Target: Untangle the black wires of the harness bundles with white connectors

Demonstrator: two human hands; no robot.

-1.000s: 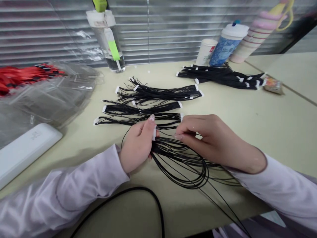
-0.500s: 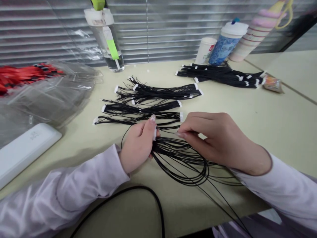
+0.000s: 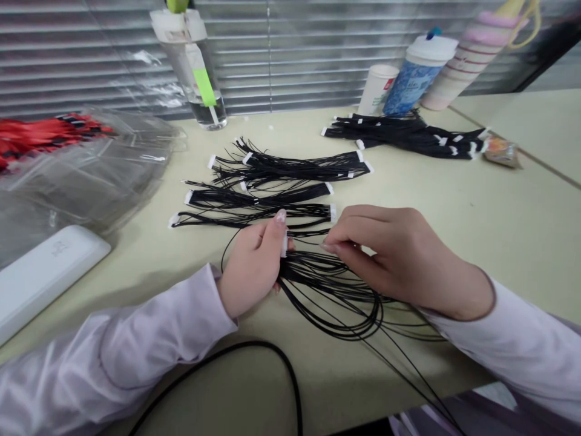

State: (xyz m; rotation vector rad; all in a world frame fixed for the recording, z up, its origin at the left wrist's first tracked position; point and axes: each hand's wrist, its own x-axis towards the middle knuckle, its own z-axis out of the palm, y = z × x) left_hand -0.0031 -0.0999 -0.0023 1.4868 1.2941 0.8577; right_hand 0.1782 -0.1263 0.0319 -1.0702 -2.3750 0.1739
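Observation:
My left hand (image 3: 253, 266) is closed around a small white connector (image 3: 284, 244) from which a fan of thin black wires (image 3: 336, 297) loops out to the right over the table. My right hand (image 3: 399, 254) pinches one of those wires close to the connector, fingertips pressed together. Just beyond both hands lie three rows of finished black wire harnesses (image 3: 272, 188) with white connectors at their ends.
A second pile of black harnesses (image 3: 408, 138) lies at the back right beside several cups (image 3: 420, 75). A water bottle (image 3: 197, 66) stands at the back. Clear plastic bags (image 3: 91, 175), red wires (image 3: 40, 134) and a white box (image 3: 40, 272) sit left. A thick black cable (image 3: 254, 357) curves near the front edge.
My right hand has shifted slightly right and its fingers have drawn along the wire. The left hand stays put on the connector.

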